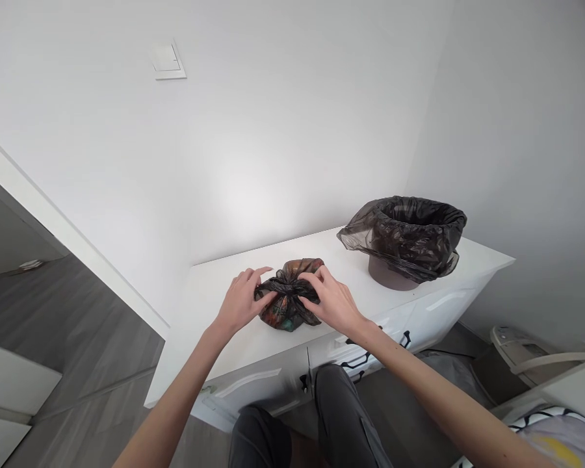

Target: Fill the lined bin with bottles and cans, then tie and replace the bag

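A small black trash bag (pixel 287 318), see-through enough to show colourful contents, sits on the white dresser top. Its neck is twisted into a knot at the middle, with a loose end to each side. My left hand (pixel 242 300) is closed around the left end, thumb and index finger on either side of it. From the right, my right hand (pixel 332 300) grips the other end in the same way. The fingers behind the plastic are partly hidden. Further right stands a brown bin (pixel 392 274) lined with a black bag (pixel 409 244) folded over its rim.
The white dresser (pixel 214 348) stands against the wall, with dark handles on its front. A light switch (pixel 168 60) is on the wall. To the left is a doorway (pixel 78 195). A grey and white appliance (pixel 521 354) stands on the floor at right.
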A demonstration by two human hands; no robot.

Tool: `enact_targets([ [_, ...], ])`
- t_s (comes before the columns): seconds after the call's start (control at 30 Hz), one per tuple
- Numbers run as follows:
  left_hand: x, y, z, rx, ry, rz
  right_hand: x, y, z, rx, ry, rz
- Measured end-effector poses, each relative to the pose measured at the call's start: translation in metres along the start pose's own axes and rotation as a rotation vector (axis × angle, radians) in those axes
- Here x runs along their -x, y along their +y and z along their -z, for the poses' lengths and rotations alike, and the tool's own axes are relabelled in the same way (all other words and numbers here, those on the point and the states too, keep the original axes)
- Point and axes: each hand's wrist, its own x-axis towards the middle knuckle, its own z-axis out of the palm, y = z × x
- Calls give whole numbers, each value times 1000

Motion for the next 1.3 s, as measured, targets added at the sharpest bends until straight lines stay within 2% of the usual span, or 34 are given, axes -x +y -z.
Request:
enact_targets([
  [0.13, -6, -1, -11, -112, -18, -62, -11, -11, 4, 93, -29, 108],
  [0.27, -4, -12, -18, 10, 55, 2, -7, -10, 12, 17, 5, 93],
  [0.43, 1, -22, -15, 484, 41, 301, 8, -3, 25, -152, 51, 76],
  [0.57, 4, -30, -10, 805, 89, 483, 20, 6, 38, -236, 49, 95],
  [0.8, 2, -50, -11, 1103, 260, 727, 43, 24, 52, -305, -8, 101],
  [0.93, -7, -71, -3, 1105, 412, 875, 53, 33, 55, -331, -50, 90],
  [1.03, -8, -77, 3, 1035, 456, 904, 56, 36, 55, -303, -99, 57],
  [1.17, 3, -65, 8, 908, 496, 881, 60, 24, 47, -228, -94, 108],
  [1.23, 10, -54, 11, 800, 525, 860, 62, 10, 39, -208, -86, 185],
  [1.3, 15, -41, 16, 696, 485, 815, 61, -7, 29, -205, -102, 281],
])
